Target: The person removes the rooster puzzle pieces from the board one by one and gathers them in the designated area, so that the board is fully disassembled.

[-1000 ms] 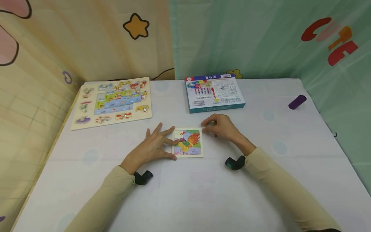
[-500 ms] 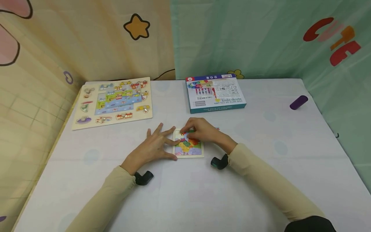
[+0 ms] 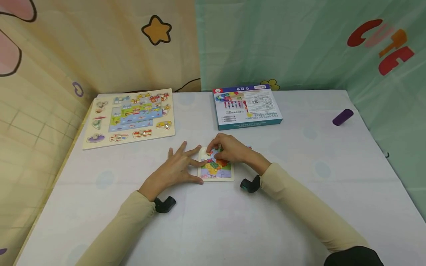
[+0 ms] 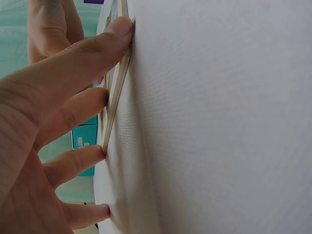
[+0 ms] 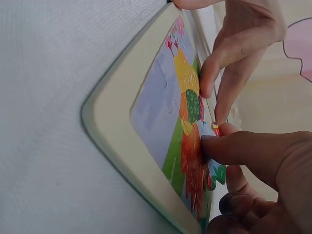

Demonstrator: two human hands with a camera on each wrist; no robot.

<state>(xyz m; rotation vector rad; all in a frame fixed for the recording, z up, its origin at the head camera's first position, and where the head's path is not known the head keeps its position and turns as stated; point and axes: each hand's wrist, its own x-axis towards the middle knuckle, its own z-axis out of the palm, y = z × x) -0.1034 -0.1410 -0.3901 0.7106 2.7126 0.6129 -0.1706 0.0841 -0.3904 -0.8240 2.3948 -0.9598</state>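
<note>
A small square jigsaw puzzle of a colourful rooster in a pale wooden frame (image 3: 216, 179) lies at the middle of the table. My left hand (image 3: 174, 168) is spread at its left side. One fingertip rests on the picture, and the thumb (image 4: 119, 27) touches the frame's edge. Over the upper part of the picture, my right hand (image 3: 229, 147) pinches a puzzle piece (image 5: 219, 173) in blue and green between thumb and forefinger. This piece sits tilted close over the rooster in the right wrist view. The right hand covers the puzzle's upper right.
Back left lies a wooden peg puzzle board (image 3: 156, 133) with vehicle pieces and a printed sheet on it. Behind my right hand is a flat box (image 3: 249, 107) of beads. A purple cylinder (image 3: 342, 117) lies far right. Curtains (image 3: 266, 44) hang behind the table.
My right hand has moved left from beside the frame's upper right corner to over the picture, and shifted only slightly in the last half second. The left hand has stayed put.
</note>
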